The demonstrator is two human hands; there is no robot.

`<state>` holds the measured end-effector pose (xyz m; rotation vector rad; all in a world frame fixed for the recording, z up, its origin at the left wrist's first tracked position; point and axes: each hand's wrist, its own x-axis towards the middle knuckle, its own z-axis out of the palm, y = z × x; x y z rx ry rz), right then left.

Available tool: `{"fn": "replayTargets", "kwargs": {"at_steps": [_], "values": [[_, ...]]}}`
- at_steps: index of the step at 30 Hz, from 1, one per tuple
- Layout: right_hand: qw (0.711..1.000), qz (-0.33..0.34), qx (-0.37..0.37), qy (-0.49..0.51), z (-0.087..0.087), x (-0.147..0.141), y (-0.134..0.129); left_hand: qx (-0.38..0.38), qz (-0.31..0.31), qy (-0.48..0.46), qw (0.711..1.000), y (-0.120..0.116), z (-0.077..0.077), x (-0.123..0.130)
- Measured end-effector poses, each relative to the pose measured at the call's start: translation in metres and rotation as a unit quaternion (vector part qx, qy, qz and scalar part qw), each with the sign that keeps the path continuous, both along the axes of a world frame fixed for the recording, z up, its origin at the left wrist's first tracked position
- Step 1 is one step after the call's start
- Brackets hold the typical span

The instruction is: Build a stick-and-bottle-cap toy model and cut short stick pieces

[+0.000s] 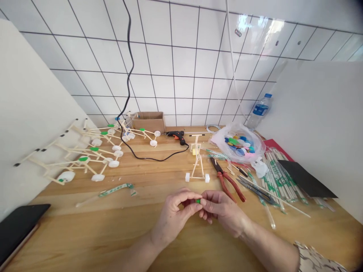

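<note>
Near the front middle of the table, my left hand (177, 211) and my right hand (221, 211) meet at the fingertips. Both pinch a small green piece (198, 201), mostly hidden by the fingers. Just beyond them stands a wooden stick frame (197, 162) with white wheels, a yellow part low on its left side and a black-tipped crossbar at the top. Red-handled pliers (227, 179) lie to the right of this frame. A black glue gun (178, 136) rests behind it, to the left.
Several stick vehicles (95, 149) with green caps stand left. A cardboard box (149, 121) is at the back. Right are a bag of coloured caps (241, 145), scissors (256, 190), wrapped sticks (280, 179), black sheet (306, 177) and bottle (259, 111). A black cable crosses the table.
</note>
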<state>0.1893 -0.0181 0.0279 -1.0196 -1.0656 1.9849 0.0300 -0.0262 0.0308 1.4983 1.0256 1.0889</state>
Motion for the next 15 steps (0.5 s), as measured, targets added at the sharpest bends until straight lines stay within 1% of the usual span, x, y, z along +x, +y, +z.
{"fn": "replayTargets", "kwargs": {"at_steps": [5, 10, 15], "values": [[1.000, -0.009, 0.003, 0.001, -0.0014, 0.0011, 0.0002, -0.008, -0.016, 0.012, 1.000, 0.0004, 0.0034, 0.0000], [1.000, -0.002, -0.002, 0.003, 0.0004, 0.0006, 0.0001, -0.028, -0.012, -0.022, 0.999, 0.0019, 0.0004, -0.0014], [1.000, 0.002, 0.006, 0.008, -0.0004, 0.0004, -0.0006, -0.029, -0.016, -0.013, 0.999, 0.0017, -0.0015, -0.0022]]}}
